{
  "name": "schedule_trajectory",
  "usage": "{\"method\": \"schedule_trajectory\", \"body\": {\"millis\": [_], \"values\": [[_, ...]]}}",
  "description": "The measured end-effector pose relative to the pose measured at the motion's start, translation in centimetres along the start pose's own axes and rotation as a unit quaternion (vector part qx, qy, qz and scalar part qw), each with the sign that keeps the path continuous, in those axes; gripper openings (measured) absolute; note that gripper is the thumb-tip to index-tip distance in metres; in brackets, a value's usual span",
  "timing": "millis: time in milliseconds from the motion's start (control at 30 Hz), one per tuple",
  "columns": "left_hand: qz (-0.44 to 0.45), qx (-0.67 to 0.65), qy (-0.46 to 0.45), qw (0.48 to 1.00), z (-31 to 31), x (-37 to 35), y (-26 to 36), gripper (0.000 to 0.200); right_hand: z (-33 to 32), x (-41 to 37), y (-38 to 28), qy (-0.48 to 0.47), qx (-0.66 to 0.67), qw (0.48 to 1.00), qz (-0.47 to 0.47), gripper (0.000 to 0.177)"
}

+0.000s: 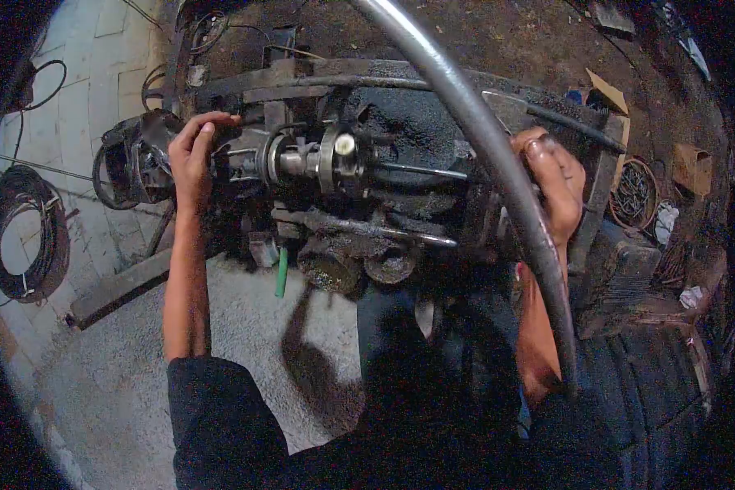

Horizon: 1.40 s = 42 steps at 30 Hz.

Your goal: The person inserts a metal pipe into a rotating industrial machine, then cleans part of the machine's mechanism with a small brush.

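My left hand (191, 155) is over the left end of a dark, greasy lathe-like machine, its fingers stretched toward the right beside the headstock. Right of it sits a round metal chuck (340, 160) with a shiny face. A thin steel rod (423, 171) runs from the chuck toward the right. My right hand (557, 175) is closed at the machine's right end; what its curled fingers hold is hidden. A thick curved metal bar (457, 90) crosses the view in front of the machine and partly covers my right forearm.
A dark motor (143, 155) stands at the left end. Farther left, a coil of black cable (24, 233) lies on the tiles. A green handle (282, 272) hangs below the machine. At right are a round basket of metal pieces (633, 193) and a cardboard box (692, 169).
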<state>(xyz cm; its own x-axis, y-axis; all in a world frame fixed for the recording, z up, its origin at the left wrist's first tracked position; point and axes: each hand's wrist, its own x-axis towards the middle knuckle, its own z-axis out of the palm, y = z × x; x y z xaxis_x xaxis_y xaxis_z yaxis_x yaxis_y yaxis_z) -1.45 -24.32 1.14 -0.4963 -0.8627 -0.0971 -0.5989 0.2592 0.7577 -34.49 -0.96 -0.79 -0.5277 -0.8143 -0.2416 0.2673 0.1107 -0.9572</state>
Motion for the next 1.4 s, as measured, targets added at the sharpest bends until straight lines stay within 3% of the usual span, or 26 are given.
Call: {"method": "schedule_trajectory", "body": {"millis": [400,633,700,833,933,1033,1200,1400], "values": [[-0.01,-0.021,-0.002,1.0,-0.2,0.1,-0.8,0.026,-0.4,0.3,0.2,0.01,0.036,0.998,0.043,0.028],[-0.005,0.005,-0.004,1.0,0.0,0.1,0.5,0.026,-0.2,0.2,0.4,0.009,0.012,1.0,0.022,0.028],[-0.034,-0.068,0.005,0.997,0.0,0.0,-0.3,0.026,-0.1,0.5,0.3,0.003,0.01,1.0,0.021,0.029],[-0.022,-0.034,0.004,0.999,-0.2,0.3,-0.4,0.026,0.1,0.5,0.2,0.002,-0.007,1.0,0.007,0.03],[-0.049,-0.091,0.004,0.995,-0.2,0.1,-1.0,0.026,-0.2,0.2,0.4,0.0,-0.003,1.0,0.015,0.03],[-0.021,-0.043,-0.007,0.999,-0.4,0.2,-1.1,0.026,-0.2,0.4,0.4,0.004,0.007,1.0,0.021,0.029],[-0.051,-0.093,0.011,0.994,0.1,0.1,-0.2,0.025,-0.1,0.0,0.5,0.017,0.012,1.0,0.002,0.029],[0.009,-0.023,-0.008,1.0,-0.5,0.4,-1.0,0.025,-0.8,0.3,0.4,-0.016,0.035,0.999,0.025,0.029]]}}
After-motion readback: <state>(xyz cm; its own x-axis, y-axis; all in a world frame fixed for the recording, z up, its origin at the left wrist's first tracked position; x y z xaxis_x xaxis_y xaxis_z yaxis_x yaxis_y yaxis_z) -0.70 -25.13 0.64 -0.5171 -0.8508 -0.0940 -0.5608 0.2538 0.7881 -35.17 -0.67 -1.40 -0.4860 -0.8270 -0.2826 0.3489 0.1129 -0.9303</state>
